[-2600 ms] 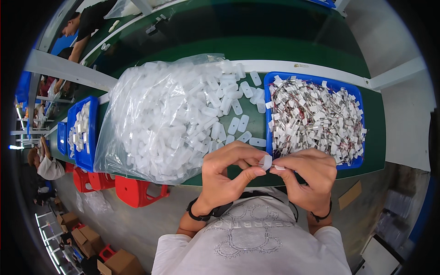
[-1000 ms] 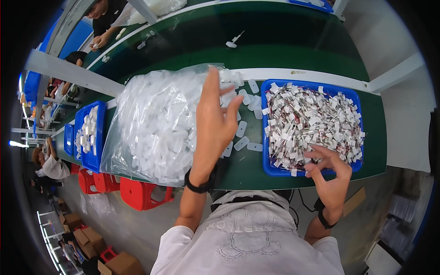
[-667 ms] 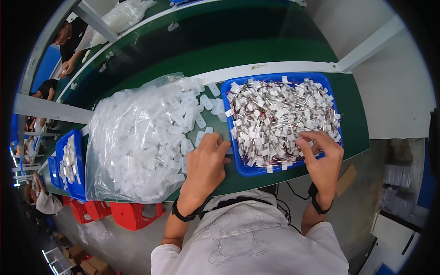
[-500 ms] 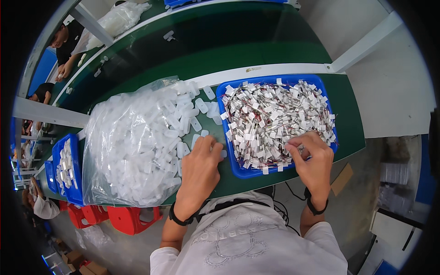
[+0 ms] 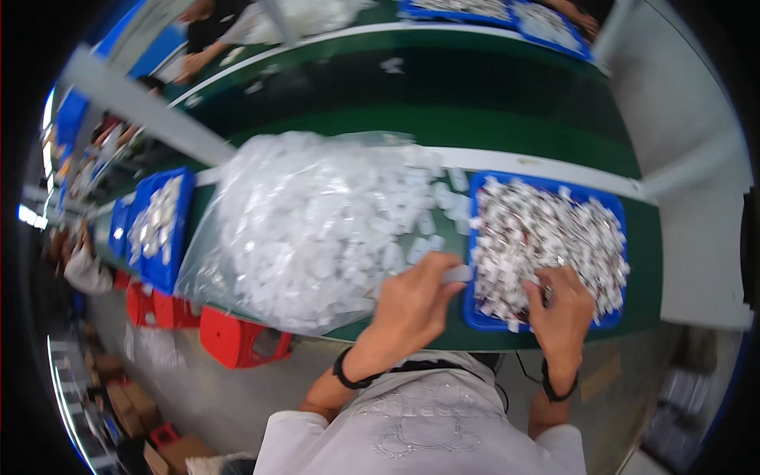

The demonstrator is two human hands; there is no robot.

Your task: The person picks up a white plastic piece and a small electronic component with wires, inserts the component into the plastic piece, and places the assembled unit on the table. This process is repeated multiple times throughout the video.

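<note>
Left hand (image 5: 410, 307) pinches a pale piece (image 5: 457, 274) beside a blue tray's (image 5: 484, 322) left edge.
Right hand (image 5: 564, 310), fingers half-curled, hangs over the tray's near parts (image 5: 511, 273); its grip cannot be told.

Frosted-white oblong pieces (image 5: 317, 229) heaped in clear bag (image 5: 207, 277), some loose on tabletop (image 5: 645, 261), one against blue tray (image 5: 484, 319) at its left edge, small white-tabbed parts (image 5: 550, 245) piled jumbled inside tray.
</note>
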